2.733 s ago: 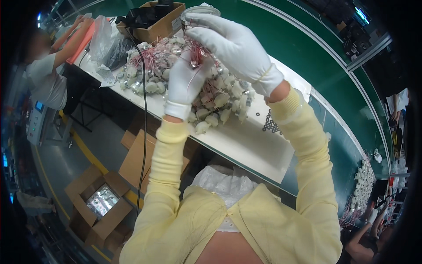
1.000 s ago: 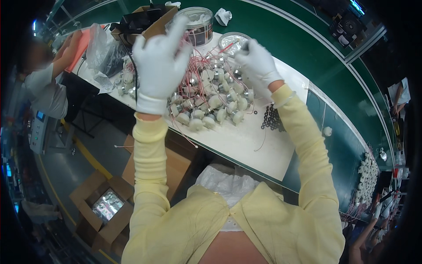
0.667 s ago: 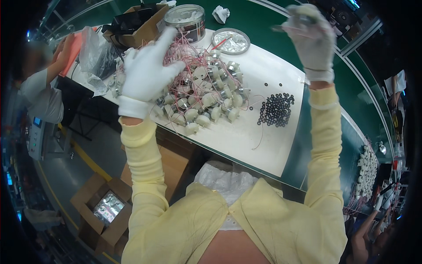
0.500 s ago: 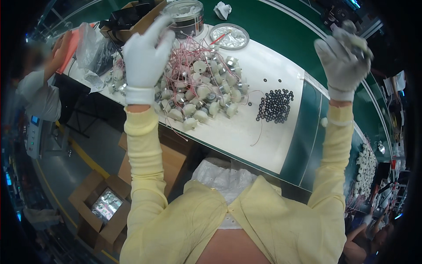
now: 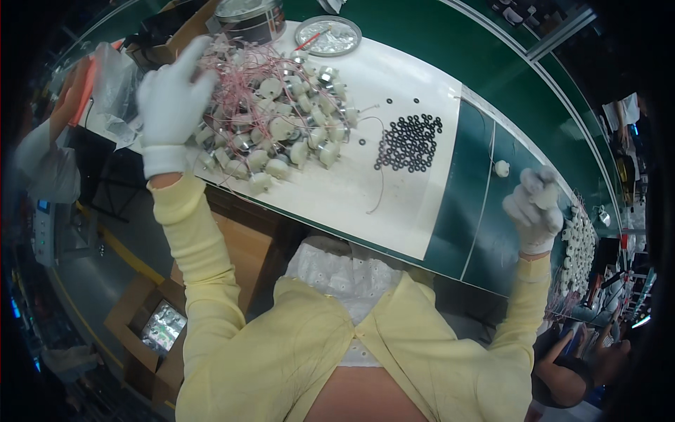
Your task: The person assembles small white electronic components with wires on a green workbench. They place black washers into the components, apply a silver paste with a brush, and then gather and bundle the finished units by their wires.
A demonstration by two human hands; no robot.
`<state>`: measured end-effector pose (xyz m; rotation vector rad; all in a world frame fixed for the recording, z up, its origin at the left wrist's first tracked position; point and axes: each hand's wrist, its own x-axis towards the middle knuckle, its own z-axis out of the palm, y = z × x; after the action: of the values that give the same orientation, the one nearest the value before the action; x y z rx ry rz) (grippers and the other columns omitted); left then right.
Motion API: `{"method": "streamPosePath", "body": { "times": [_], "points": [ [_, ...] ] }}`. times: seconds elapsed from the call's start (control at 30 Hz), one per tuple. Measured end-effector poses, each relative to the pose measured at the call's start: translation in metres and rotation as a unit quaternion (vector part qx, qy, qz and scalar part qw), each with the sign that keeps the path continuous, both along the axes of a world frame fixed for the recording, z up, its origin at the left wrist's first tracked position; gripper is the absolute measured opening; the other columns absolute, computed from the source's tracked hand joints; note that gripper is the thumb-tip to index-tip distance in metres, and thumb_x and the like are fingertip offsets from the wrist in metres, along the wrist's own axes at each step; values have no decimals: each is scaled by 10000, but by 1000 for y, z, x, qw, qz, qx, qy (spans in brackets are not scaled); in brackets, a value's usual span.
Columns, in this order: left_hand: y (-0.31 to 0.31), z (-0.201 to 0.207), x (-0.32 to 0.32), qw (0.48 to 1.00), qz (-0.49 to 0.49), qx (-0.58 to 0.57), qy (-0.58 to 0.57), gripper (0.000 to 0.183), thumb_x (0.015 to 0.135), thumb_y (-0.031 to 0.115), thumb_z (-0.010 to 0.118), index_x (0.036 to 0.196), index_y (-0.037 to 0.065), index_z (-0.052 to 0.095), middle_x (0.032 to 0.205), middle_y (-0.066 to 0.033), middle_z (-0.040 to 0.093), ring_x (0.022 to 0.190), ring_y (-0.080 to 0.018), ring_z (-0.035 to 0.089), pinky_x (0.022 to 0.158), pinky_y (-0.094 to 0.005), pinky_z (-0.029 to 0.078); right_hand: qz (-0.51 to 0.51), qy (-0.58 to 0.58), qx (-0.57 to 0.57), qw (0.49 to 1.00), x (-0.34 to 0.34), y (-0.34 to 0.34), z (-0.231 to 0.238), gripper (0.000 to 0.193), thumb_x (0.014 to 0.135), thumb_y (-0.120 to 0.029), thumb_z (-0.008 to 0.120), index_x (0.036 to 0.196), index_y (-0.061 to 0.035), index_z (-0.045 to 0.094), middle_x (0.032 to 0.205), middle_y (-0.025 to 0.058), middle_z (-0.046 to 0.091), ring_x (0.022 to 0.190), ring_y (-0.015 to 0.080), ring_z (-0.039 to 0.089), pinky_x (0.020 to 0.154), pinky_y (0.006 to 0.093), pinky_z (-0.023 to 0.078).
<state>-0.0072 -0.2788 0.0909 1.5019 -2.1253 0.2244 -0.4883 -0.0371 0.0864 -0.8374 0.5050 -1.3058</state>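
My left hand (image 5: pixel 172 105), in a white glove, is over the left side of a heap of small white-and-metal motors (image 5: pixel 283 128) with thin red wires (image 5: pixel 242 77). Its index finger stretches out, the thumb stands apart, and nothing shows between them. Far to the right, my right hand (image 5: pixel 533 214), gloved too, is closed around a small cream-white motor (image 5: pixel 546 197), partly hidden by the fingers. One similar motor (image 5: pixel 501 168) lies by itself on the green surface just beyond that hand.
Many black rings (image 5: pixel 411 144) lie on the white sheet (image 5: pixel 351 204) right of the heap. Behind stand a round tin (image 5: pixel 249 24) and a shallow dish (image 5: pixel 330 39) with a red stick. More motors (image 5: pixel 578 250) fill the far right. At left are a plastic bag (image 5: pixel 116 84) and another person's arm.
My right hand has come down and nearer, from high over the green bench to beside the lone motor. The view has shifted, so the heap and rings appear farther left.
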Motion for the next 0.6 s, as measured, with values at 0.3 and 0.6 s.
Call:
{"method": "streamPosePath", "body": {
  "times": [0.3, 0.6],
  "points": [
    [108, 55, -75, 974, -15, -177, 139, 426, 896, 133, 709, 1291, 4, 619, 1310, -152, 624, 1264, -261, 540, 1095, -376, 379, -14, 684, -27, 729, 40, -7, -5, 433, 837, 6, 618, 1270, -13, 602, 1082, 86, 616, 895, 184, 632, 777, 304, 509],
    [47, 12, -26, 969, -31, -243, -13, 473, 866, 311, 730, 1315, 199, 632, 1397, -193, 534, 1297, -366, 485, 1091, -470, 359, -129, 824, -128, 537, 56, -21, -32, 319, 862, -232, 686, 1147, -96, 648, 913, 69, 658, 723, 279, 644, 635, 385, 517]
  ]
}}
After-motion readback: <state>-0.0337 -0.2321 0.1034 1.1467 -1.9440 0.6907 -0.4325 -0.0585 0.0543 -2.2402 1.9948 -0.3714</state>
